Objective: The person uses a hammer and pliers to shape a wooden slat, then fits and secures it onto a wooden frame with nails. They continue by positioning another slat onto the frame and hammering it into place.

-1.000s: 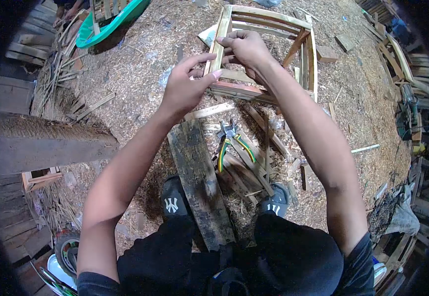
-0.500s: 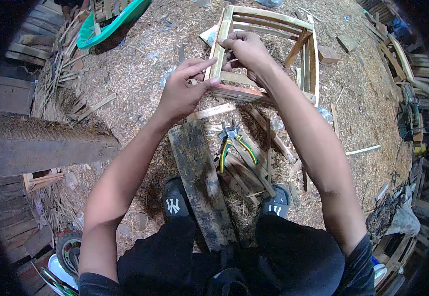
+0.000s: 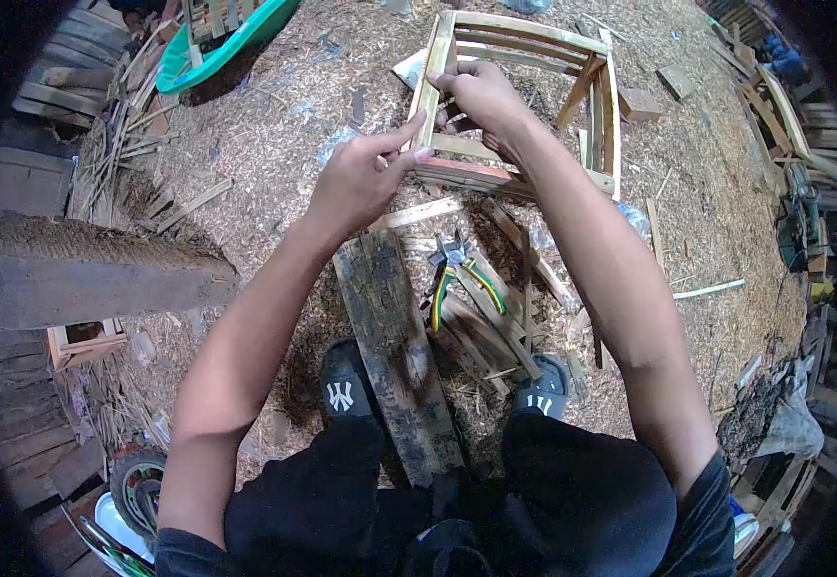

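Note:
A slatted wooden frame [image 3: 530, 35] with curved rails stands on the ground ahead of me. My left hand [image 3: 353, 185] is closed at its near left corner, thumb and forefinger on either side of the wood. Higher on the same left side, my right hand [image 3: 484, 100] grips the rail; some of its fingers are hidden behind my palm and the wood. Nearer to me lie pliers [image 3: 453, 254] with green and yellow handles, jaws pointing away. They rest on loose wood pieces [image 3: 484, 327], apart from both hands.
A thick worn plank [image 3: 380, 308] runs between my feet. Wood chips cover the ground. A heavy beam [image 3: 101, 279] juts in from the left. At the upper left is a green basin [image 3: 231, 48], and wood blocks [image 3: 638, 106] lie right of the frame.
The view has shifted slightly. My left forefinger and thumb have moved a little on the frame's corner; my right hand keeps its hold on the rail.

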Action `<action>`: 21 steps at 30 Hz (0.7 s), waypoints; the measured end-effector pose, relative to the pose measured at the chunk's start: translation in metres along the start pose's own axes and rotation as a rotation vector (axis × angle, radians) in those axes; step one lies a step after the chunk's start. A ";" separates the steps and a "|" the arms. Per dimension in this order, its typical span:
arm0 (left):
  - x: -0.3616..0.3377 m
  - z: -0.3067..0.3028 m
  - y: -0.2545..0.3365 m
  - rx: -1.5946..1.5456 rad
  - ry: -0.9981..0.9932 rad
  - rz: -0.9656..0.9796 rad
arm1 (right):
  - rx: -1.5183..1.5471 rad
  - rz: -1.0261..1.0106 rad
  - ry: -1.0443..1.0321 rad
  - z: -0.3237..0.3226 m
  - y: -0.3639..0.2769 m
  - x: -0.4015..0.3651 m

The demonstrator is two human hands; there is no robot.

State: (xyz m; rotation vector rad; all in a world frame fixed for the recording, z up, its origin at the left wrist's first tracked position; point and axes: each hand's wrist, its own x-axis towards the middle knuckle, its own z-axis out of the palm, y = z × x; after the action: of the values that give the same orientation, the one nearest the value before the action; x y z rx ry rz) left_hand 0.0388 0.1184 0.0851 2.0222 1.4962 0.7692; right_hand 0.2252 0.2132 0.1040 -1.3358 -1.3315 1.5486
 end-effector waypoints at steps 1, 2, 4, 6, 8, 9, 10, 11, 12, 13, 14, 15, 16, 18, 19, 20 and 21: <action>0.000 -0.001 -0.001 -0.009 -0.015 0.007 | 0.003 -0.001 -0.007 0.000 0.000 -0.001; 0.001 -0.001 -0.002 -0.019 -0.030 0.012 | 0.006 -0.002 -0.015 -0.001 0.000 -0.001; 0.003 0.000 -0.010 -0.088 -0.034 0.025 | 0.018 -0.004 -0.020 -0.001 0.002 0.000; 0.004 -0.001 -0.010 -0.156 -0.039 0.039 | 0.031 -0.006 -0.023 -0.002 0.003 0.002; 0.004 -0.006 -0.003 -0.202 -0.152 -0.113 | 0.040 -0.016 -0.032 -0.004 0.005 0.003; 0.004 -0.006 -0.003 -0.203 -0.153 -0.113 | 0.040 -0.016 -0.032 -0.004 0.005 0.003; 0.003 -0.006 -0.003 -0.221 -0.157 -0.103 | 0.047 -0.005 -0.050 -0.005 0.004 0.003; 0.003 -0.007 -0.003 -0.239 -0.161 -0.093 | 0.055 0.005 -0.068 -0.005 0.004 0.003; 0.003 -0.008 -0.004 -0.239 -0.161 -0.093 | 0.055 0.005 -0.068 -0.006 0.006 0.006; 0.003 -0.009 -0.005 -0.159 -0.149 -0.034 | 0.023 -0.002 -0.069 -0.006 0.007 0.009; 0.003 -0.010 -0.006 -0.080 -0.136 0.023 | -0.008 -0.008 -0.070 -0.006 0.010 0.011; 0.003 -0.010 -0.005 -0.081 -0.135 0.022 | -0.009 -0.007 -0.071 -0.005 0.010 0.011; 0.003 -0.010 -0.004 -0.029 -0.084 0.049 | 0.020 -0.026 -0.059 -0.004 0.011 0.010; 0.002 -0.008 -0.003 0.022 -0.034 0.075 | 0.049 -0.043 -0.045 -0.003 0.012 0.009; 0.002 -0.006 -0.002 0.008 -0.015 0.078 | 0.066 -0.044 -0.052 -0.004 0.012 0.010; 0.002 -0.005 -0.001 -0.007 0.005 0.081 | 0.083 -0.044 -0.058 -0.005 0.013 0.010; 0.002 -0.004 -0.003 -0.007 0.005 0.080 | 0.082 -0.043 -0.059 -0.005 0.012 0.009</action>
State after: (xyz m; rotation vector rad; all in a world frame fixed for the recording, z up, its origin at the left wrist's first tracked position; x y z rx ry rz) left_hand 0.0346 0.1213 0.0862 2.0872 1.4199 0.8106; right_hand 0.2289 0.2204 0.0904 -1.2118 -1.3092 1.6066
